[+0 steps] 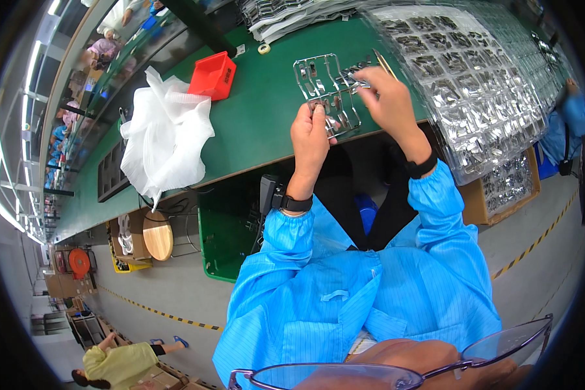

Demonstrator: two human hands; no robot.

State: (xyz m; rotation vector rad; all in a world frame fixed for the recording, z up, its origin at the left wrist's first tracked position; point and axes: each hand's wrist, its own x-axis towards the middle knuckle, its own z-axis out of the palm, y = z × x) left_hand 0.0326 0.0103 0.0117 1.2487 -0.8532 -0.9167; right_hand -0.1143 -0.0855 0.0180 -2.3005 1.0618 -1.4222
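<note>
In my left hand (pixel 311 140), thumb on top, is a shiny silver runner frame (pixel 335 95) with small chrome-like parts set between its bars. It is tilted above the green bench near its front edge. My right hand (pixel 390 103) is at the frame's right side, thumb and fingers closed together; what they pinch is too small and partly covered to name. Several loose silver pieces (pixel 355 67) lie just beyond those fingers. A thin pointed yellowish item (pixel 383 64) shows beside the right knuckles; I cannot tell whether the hand holds it.
Clear trays of silver parts (pixel 465 84) are stacked at the right, above a cardboard box (pixel 510 188). On the green bench (pixel 253 123) are a red bin (pixel 213 75), white foam wrap (pixel 166 133) and a tape roll (pixel 264 49). A green crate (pixel 221 240) stands below.
</note>
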